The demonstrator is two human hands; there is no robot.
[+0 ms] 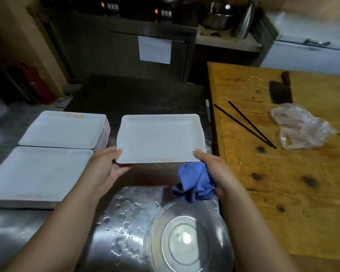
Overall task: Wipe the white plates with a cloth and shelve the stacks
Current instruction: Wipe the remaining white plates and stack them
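Note:
I hold one white rectangular plate (159, 137) level above the steel counter. My left hand (110, 165) grips its near left corner. My right hand (210, 169) pinches the near right corner with the thumb on top, and a crumpled blue cloth (196, 183) hangs from that same hand below the plate. Two stacks of white plates stand at the left: a far stack (65, 129) and a nearer one (37, 173), side by side and almost touching.
A wet steel counter (126, 222) lies under my arms, with a clear glass lid (188, 238) near its front. On the right is a wooden board (283, 173) with black chopsticks (245, 124), a cleaver (281, 91) and a crumpled plastic bag (300, 126). Steel cabinets stand behind.

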